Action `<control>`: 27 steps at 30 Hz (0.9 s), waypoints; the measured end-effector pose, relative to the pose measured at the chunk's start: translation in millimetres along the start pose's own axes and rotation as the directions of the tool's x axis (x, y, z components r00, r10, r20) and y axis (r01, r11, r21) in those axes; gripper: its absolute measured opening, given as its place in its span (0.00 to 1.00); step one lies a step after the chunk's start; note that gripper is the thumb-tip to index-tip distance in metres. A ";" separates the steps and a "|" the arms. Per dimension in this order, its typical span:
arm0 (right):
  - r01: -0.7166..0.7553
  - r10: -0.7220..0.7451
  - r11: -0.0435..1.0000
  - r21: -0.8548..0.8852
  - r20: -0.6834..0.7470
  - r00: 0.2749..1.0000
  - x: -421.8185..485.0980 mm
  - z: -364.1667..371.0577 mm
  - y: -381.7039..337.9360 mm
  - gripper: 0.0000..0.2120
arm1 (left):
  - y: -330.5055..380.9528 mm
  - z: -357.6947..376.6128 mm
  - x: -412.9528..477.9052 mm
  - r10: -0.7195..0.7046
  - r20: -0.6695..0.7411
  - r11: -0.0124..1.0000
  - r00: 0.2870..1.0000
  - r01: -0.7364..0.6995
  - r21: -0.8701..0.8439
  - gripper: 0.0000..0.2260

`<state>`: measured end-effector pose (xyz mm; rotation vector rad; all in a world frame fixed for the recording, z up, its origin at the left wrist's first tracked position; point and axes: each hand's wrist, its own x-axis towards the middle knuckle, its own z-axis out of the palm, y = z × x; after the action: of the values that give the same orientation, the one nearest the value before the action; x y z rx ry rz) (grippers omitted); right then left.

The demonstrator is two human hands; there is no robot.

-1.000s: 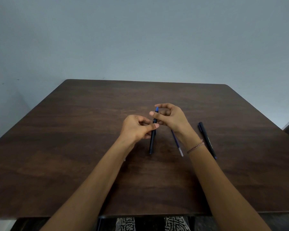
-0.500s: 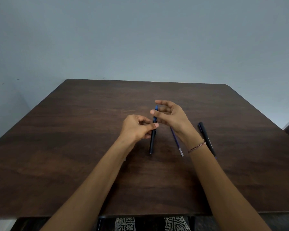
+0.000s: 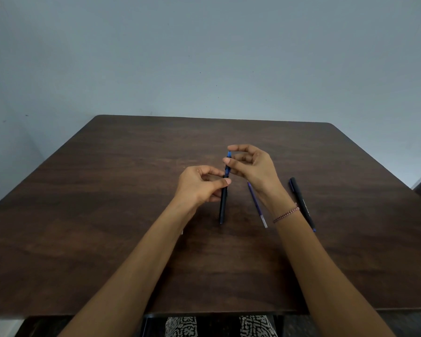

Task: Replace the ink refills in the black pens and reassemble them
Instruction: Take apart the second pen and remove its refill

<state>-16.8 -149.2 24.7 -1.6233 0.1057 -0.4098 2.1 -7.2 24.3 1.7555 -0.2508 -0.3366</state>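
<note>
My left hand (image 3: 199,186) pinches the black pen barrel (image 3: 223,205), which stands nearly upright above the dark wooden table (image 3: 107,215). A blue refill end (image 3: 229,155) sticks out of the barrel's top. My right hand (image 3: 250,169) pinches that blue end between thumb and forefinger. A loose blue refill (image 3: 257,205) with a clear tip lies on the table just under my right wrist. A second black pen (image 3: 301,203) lies farther right, past my wrist with the bracelet.
A plain grey wall rises behind the table's far edge. The near table edge (image 3: 204,312) runs in front of me, with patterned fabric visible below it. A dark floor corner shows at the far right.
My right hand has risen slightly at the top of the barrel, and its fingers have spread a little. My left hand and the barrel stay in place.
</note>
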 end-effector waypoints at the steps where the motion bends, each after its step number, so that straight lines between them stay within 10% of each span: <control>1: 0.001 -0.001 1.000 0.003 0.000 1.000 -0.1 0.2 0.2 0.15 | 0.3 -0.1 0.0 -0.003 -0.002 1.000 1.000 0.003 0.000 0.08; 21: 0.016 0.038 0.986 0.166 -0.316 0.948 9.2 -3.2 8.1 0.12 | -1.9 1.4 2.2 -0.030 0.012 0.999 0.999 0.029 0.036 0.05; 27: 0.000 -0.060 0.977 -0.213 -0.276 0.959 10.1 -2.3 16.0 0.12 | -2.2 -7.6 7.1 -0.009 -0.089 1.000 0.996 0.008 -0.020 0.05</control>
<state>-5.4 -156.1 11.2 -1.7684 0.3504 -0.6711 11.5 -2.2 23.0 1.7476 -0.1752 -0.2651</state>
